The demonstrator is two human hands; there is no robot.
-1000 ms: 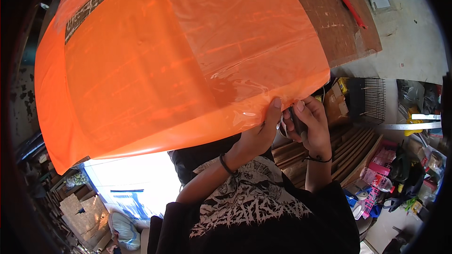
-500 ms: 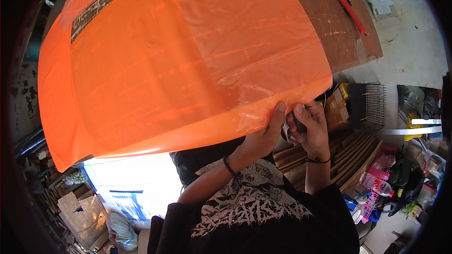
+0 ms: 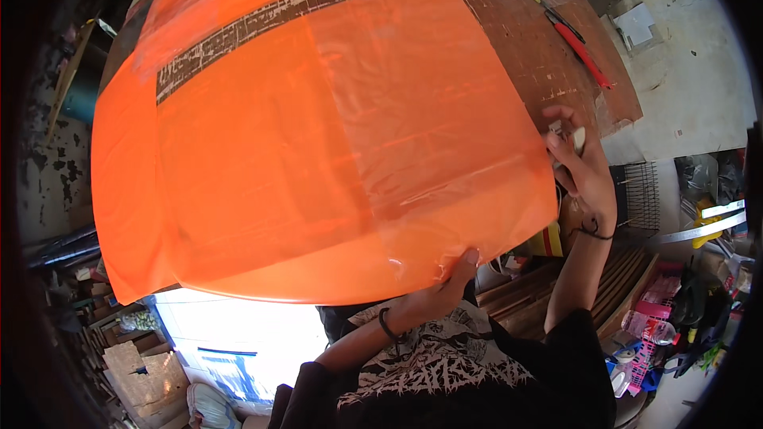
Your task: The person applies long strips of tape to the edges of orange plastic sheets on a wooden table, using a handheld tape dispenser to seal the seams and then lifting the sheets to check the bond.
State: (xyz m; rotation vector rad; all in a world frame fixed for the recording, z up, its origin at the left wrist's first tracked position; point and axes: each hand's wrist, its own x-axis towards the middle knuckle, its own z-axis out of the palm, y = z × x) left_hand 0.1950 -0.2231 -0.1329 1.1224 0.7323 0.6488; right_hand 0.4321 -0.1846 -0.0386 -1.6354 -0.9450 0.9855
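A large orange plastic sheet (image 3: 318,151) lies spread over a brown board (image 3: 540,48), with a strip of bare board showing across its top. My left hand (image 3: 449,282) pinches the sheet's near edge at the lower right. At the sheet's right edge, up against the board, my right hand (image 3: 584,175) holds a small pale object (image 3: 578,140) in its fingertips. What that object is cannot be made out. Both wrists wear dark bands.
A red-handled tool (image 3: 584,52) lies on the board's far right part. Right of the board are a wire grid (image 3: 636,191), stacked wooden slats (image 3: 620,286) and pink crates (image 3: 652,310). Cardboard boxes (image 3: 135,365) sit at the lower left.
My right hand has moved away from the left hand, up along the sheet's right edge. My left hand still grips the near edge, and more of the sheet and board shows.
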